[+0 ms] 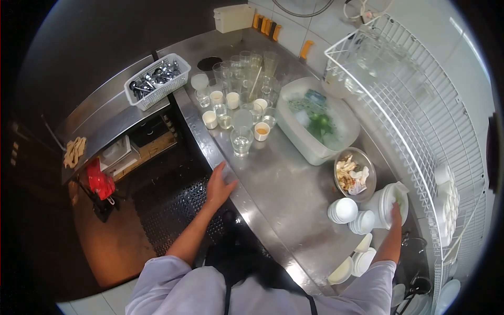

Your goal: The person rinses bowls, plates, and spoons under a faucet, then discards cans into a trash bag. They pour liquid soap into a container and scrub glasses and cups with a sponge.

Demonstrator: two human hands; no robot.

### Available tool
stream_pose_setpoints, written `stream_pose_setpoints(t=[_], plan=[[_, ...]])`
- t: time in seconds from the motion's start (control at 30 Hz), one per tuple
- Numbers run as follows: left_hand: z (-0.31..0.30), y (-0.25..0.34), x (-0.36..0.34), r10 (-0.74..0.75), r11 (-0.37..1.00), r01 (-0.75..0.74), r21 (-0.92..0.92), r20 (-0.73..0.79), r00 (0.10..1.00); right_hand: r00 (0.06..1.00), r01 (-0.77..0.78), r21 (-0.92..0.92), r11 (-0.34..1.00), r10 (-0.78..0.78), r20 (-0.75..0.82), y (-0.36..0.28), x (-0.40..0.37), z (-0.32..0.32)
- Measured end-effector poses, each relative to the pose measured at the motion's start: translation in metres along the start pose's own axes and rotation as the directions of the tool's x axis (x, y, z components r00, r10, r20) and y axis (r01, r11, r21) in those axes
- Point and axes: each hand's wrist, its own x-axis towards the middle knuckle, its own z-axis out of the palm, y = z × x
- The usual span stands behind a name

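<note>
My left hand [219,186] is at the front edge of the steel counter [278,199], its fingers spread and nothing in them. Just beyond it stand a glass with clear liquid [241,143] and a small white cup with brown liquid [261,132], among several other glasses and cups. On the right, my right hand [396,214] reaches into a white round tub [374,207] with something green inside; its fingertips are hidden there. Beside the tub are stacked white cups [344,210] and a metal bowl [371,165] of food scraps and crumpled tissue.
A grey plastic basin [299,143] holds soapy water and a green scrubber. Along the right wall hangs a white wire rack [386,123] with glassware. A white basket [157,94] of cutlery sits at the upper left. White bowls [363,262] stand near the right front.
</note>
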Motion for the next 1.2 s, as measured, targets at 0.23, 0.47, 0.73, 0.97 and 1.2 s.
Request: stream_pose_setpoints(t=[0.23,0.47,0.73,0.97,1.2], plan=[[0.070,-0.010,0.115,-0.140,0.965,0.133,-0.225,-0.015,0.990,0.852,-0.098,0.614,0.783,0.385,-0.355,-0.086,-0.095,-0.080],[0.069,0.005,0.127,-0.143,0.968,0.159,-0.195,0.092,0.985,0.885,-0.008,1.000,-0.030,0.466,0.021,-0.180,-0.233,-0.085],[0.074,0.066,0.120,-0.229,0.055,0.794,-0.606,0.766,0.601,0.967,-0.118,0.965,-0.235,0.194,0.165,-0.339,-0.317,-0.015],[0.035,0.140,0.091,0.147,-0.002,0.930,-0.367,0.920,0.363,0.989,0.142,0.990,-0.024,0.048,-0.141,-0.474,-0.291,-0.037],[0.051,0.114,0.057,0.469,0.132,0.988,-0.077,0.883,0.007,0.808,-0.017,0.918,0.395,-0.536,0.246,-0.514,-0.265,-0.026]])
